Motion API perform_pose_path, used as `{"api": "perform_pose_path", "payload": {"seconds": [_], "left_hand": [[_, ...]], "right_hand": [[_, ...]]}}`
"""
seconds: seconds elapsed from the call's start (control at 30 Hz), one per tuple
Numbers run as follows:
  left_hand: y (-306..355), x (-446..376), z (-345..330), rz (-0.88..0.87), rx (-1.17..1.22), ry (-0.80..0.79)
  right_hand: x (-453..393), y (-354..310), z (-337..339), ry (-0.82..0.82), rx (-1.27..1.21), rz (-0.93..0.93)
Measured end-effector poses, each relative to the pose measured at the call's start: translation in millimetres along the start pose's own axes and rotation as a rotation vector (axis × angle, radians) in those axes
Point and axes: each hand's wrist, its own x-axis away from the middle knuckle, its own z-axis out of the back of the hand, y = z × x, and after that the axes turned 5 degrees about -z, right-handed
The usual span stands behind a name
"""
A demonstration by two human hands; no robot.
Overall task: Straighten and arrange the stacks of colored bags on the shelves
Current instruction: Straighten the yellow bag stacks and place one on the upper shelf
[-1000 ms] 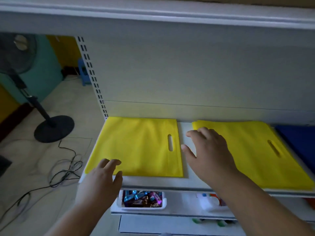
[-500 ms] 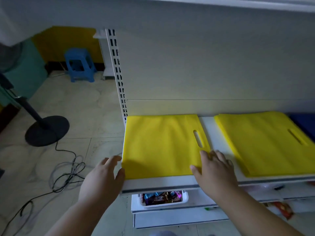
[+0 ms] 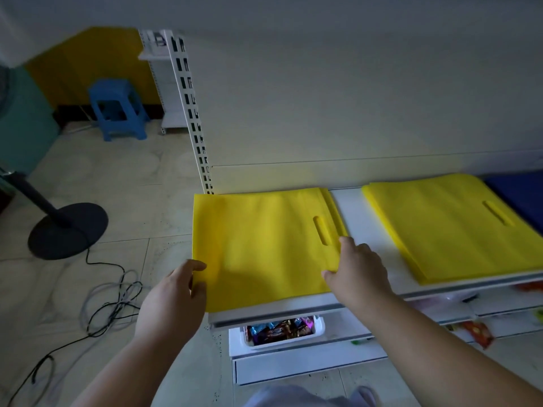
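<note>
A stack of yellow bags [image 3: 264, 245] lies at the left end of the white shelf [image 3: 352, 218], its left edge slightly past the shelf's end. My left hand [image 3: 173, 298] pinches that left edge near the front corner, thumb on top. At the stack's right edge, just below the handle slot, my right hand [image 3: 358, 271] holds on with curled fingers and its thumb on the top bag. A second yellow stack [image 3: 449, 224] lies further right, turned a little askew. A blue stack [image 3: 523, 198] shows at the far right edge.
Below the shelf sits a white tray of wrapped sweets [image 3: 279, 330], with more packets on the lower shelf to the right. A slotted upright [image 3: 191, 113] rises at the shelf's left end. On the floor are a fan base [image 3: 67, 227], loose cables [image 3: 111, 301] and a blue stool [image 3: 117, 110].
My right hand left the right yellow stack and came to the left stack's right edge. My left hand closed on its left edge. The view has swung left and down.
</note>
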Motion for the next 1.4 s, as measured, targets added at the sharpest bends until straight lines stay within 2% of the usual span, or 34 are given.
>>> {"api": "perform_pose_path", "payload": {"seconds": [0.13, 0.23, 0.4, 0.53, 0.67, 0.8, 0.97, 1.2, 1.4], "left_hand": [[3.9, -1.4, 5.5, -0.024, -0.01, -0.03], [7.2, -2.9, 8.4, -0.022, 0.013, -0.033], [12.0, 0.4, 12.5, -0.013, 0.051, -0.013], [26.4, 12.3, 8.7, 0.014, 0.094, 0.119], [55.9, 21.5, -4.5, 0.021, 0.207, 0.236], [98.7, 17.1, -24.4, -0.01, 0.273, 0.269], [177.7, 2.8, -65.5, -0.125, 0.312, 0.251], [299.2, 9.1, -148.7, -0.156, 0.284, 0.242], [348.1, 14.1, -185.9, -0.129, 0.121, 0.17]], "right_hand": [[-16.2, -4.0, 6.9, -0.151, 0.014, -0.083], [-20.3, -5.9, 7.3, -0.176, -0.146, -0.08], [-4.8, 7.4, 25.4, -0.041, -0.356, 0.196], [-0.6, 38.0, 50.5, 0.165, -0.363, 0.343], [-5.5, 69.2, 71.8, 0.332, -0.385, 0.373], [-18.4, 112.5, 89.5, 0.395, -0.465, 0.338], [-50.4, 199.6, 105.6, 0.341, -0.488, 0.259], [-106.0, 335.8, 120.7, 0.198, -0.483, 0.2], [-142.4, 388.9, 119.3, 0.021, -0.526, 0.186]]}}
